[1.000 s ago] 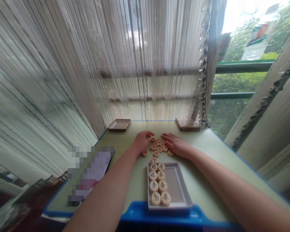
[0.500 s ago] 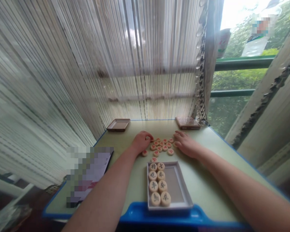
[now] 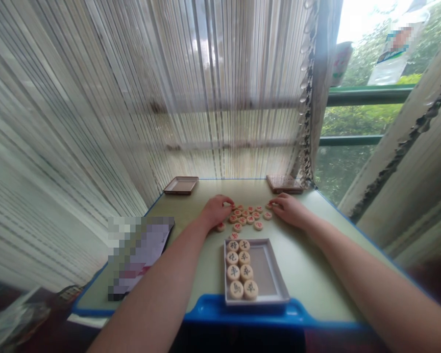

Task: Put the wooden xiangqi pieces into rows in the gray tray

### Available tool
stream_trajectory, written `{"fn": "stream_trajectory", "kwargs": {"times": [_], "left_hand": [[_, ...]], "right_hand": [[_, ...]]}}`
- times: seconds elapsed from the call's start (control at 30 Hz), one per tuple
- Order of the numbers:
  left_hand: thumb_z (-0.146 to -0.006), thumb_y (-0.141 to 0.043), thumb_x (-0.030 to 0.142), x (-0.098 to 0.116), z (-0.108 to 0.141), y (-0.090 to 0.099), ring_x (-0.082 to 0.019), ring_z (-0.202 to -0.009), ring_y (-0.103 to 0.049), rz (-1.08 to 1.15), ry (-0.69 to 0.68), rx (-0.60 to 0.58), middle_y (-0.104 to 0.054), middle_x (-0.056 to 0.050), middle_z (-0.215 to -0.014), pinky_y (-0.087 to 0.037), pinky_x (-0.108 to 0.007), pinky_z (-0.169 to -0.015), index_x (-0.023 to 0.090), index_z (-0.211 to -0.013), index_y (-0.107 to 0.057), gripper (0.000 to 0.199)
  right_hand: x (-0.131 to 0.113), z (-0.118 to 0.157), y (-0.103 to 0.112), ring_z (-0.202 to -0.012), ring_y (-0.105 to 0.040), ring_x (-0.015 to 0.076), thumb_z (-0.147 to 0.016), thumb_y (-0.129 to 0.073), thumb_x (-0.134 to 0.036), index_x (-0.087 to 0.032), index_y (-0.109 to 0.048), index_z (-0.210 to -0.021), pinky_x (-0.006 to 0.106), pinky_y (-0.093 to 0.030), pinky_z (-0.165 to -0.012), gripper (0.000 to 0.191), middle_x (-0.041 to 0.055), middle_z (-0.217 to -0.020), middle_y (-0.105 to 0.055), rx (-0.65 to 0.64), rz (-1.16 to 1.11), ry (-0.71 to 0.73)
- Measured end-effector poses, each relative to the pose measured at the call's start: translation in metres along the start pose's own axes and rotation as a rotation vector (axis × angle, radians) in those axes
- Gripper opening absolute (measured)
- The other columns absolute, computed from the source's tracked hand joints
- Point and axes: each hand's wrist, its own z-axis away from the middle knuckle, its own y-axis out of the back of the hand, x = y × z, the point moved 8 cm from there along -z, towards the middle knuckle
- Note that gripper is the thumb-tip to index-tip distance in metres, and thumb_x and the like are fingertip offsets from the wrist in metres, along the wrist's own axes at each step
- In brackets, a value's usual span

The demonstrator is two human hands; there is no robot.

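Observation:
Several round wooden xiangqi pieces with red characters (image 3: 245,214) lie loosely grouped on the table, between my two hands. My left hand (image 3: 217,210) is at the group's left side, fingers curled and pinched at the edge of a piece there. On the right, my right hand (image 3: 289,208) has its fingertips closed at another piece (image 3: 268,206); part of that piece is hidden. Nearer to me stands a shallow open box (image 3: 266,274). Its left side holds two columns of xiangqi pieces with black characters (image 3: 246,272), face up.
A tablet-like device (image 3: 143,260), partly blurred out, lies at the left. At the far corners are a shallow tray (image 3: 182,185) and a flat brown box (image 3: 284,184). The table (image 3: 316,279) has a blue rim. String curtains hang behind it.
My right hand has drawn its spread fingers together at a piece on the group's far right side. My left hand stays by the left pieces. The view has shifted slightly.

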Motion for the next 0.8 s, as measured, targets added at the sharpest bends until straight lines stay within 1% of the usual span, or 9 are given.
{"fn": "stream_trajectory", "kwargs": {"times": [0.1, 0.2, 0.33, 0.43, 0.5, 0.57, 0.67, 0.73, 0.8], "left_hand": [[-0.071, -0.059, 0.029, 0.009, 0.002, -0.003, -0.016, -0.076, -0.058, 0.004, -0.06, -0.047, -0.063, -0.004, -0.086, -0.047, -0.027, -0.073, 0.019, -0.083, -0.07, 0.019], [-0.071, -0.06, 0.031, 0.013, 0.003, -0.007, -0.013, -0.071, -0.058, 0.02, -0.087, -0.102, -0.062, -0.004, -0.087, -0.048, -0.025, -0.071, 0.018, -0.081, -0.07, 0.018], [-0.074, -0.058, 0.027, 0.007, 0.001, -0.006, -0.013, -0.071, -0.059, 0.027, -0.039, -0.07, -0.063, -0.004, -0.085, -0.048, -0.024, -0.072, 0.018, -0.082, -0.07, 0.017], [-0.076, -0.055, 0.024, 0.004, 0.0, -0.003, -0.014, -0.078, -0.06, 0.058, -0.009, -0.03, -0.064, -0.005, -0.094, -0.049, -0.025, -0.078, 0.019, -0.088, -0.069, 0.019], [-0.075, -0.055, 0.023, 0.006, 0.001, -0.004, -0.014, -0.087, -0.06, 0.083, -0.023, -0.059, -0.063, -0.005, -0.101, -0.047, -0.024, -0.085, 0.019, -0.09, -0.069, 0.021], [-0.073, -0.056, 0.023, 0.009, 0.002, -0.008, -0.015, -0.096, -0.059, 0.099, -0.017, -0.123, -0.062, -0.004, -0.107, -0.044, -0.024, -0.091, 0.019, -0.09, -0.07, 0.022], [-0.073, -0.054, 0.02, 0.009, 0.005, -0.013, -0.015, -0.098, -0.059, 0.127, 0.05, -0.207, -0.058, -0.004, -0.118, -0.044, -0.022, -0.092, 0.019, -0.09, -0.071, 0.024], [-0.073, -0.054, 0.018, 0.009, 0.006, -0.014, -0.015, -0.099, -0.059, 0.151, 0.07, -0.219, -0.057, -0.004, -0.12, -0.043, -0.022, -0.093, 0.019, -0.091, -0.071, 0.025], [-0.073, -0.056, 0.019, 0.009, 0.006, -0.014, -0.015, -0.099, -0.059, 0.165, 0.066, -0.202, -0.06, -0.003, -0.116, -0.044, -0.022, -0.092, 0.019, -0.093, -0.07, 0.025]], "right_hand": [[-0.01, 0.002, -0.001, -0.089, -0.059, 0.0207, -0.083, -0.047, -0.029, -0.014, -0.067, -0.103, 0.03, -0.046, -0.084, 0.031, 0.0127, -0.102, -0.061, -0.001, -0.006, 0.06], [-0.017, 0.003, -0.004, -0.09, -0.06, 0.0215, -0.083, -0.047, -0.026, -0.015, -0.067, -0.102, 0.031, -0.046, -0.084, 0.03, 0.0112, -0.099, -0.064, -0.018, -0.011, 0.105], [-0.017, 0.003, -0.004, -0.086, -0.061, 0.0197, -0.083, -0.048, -0.029, -0.017, -0.068, -0.098, 0.029, -0.048, -0.08, 0.027, 0.0096, -0.096, -0.065, 0.005, -0.044, 0.111], [-0.015, 0.003, -0.002, -0.087, -0.061, 0.0196, -0.083, -0.048, -0.029, -0.017, -0.067, -0.099, 0.029, -0.048, -0.081, 0.027, 0.0098, -0.098, -0.065, 0.021, -0.052, 0.114], [-0.015, 0.003, -0.002, -0.088, -0.061, 0.02, -0.084, -0.048, -0.029, -0.017, -0.067, -0.099, 0.03, -0.048, -0.081, 0.027, 0.0098, -0.098, -0.066, 0.013, -0.046, 0.115], [-0.017, 0.003, -0.003, -0.087, -0.062, 0.0203, -0.084, -0.048, -0.029, -0.017, -0.068, -0.098, 0.03, -0.048, -0.081, 0.027, 0.0094, -0.097, -0.066, -0.004, -0.042, 0.118], [-0.023, 0.003, -0.003, -0.088, -0.061, 0.021, -0.083, -0.049, -0.029, -0.017, -0.068, -0.098, 0.031, -0.048, -0.082, 0.027, 0.0087, -0.096, -0.067, -0.026, -0.041, 0.128], [-0.026, 0.003, -0.005, -0.091, -0.061, 0.0217, -0.083, -0.05, -0.027, -0.018, -0.067, -0.1, 0.032, -0.047, -0.084, 0.026, 0.008, -0.099, -0.067, -0.038, -0.034, 0.131], [-0.029, 0.003, -0.006, -0.094, -0.061, 0.0222, -0.081, -0.051, -0.023, -0.019, -0.067, -0.102, 0.033, -0.047, -0.085, 0.026, 0.0076, -0.101, -0.068, -0.047, -0.026, 0.131]]}}
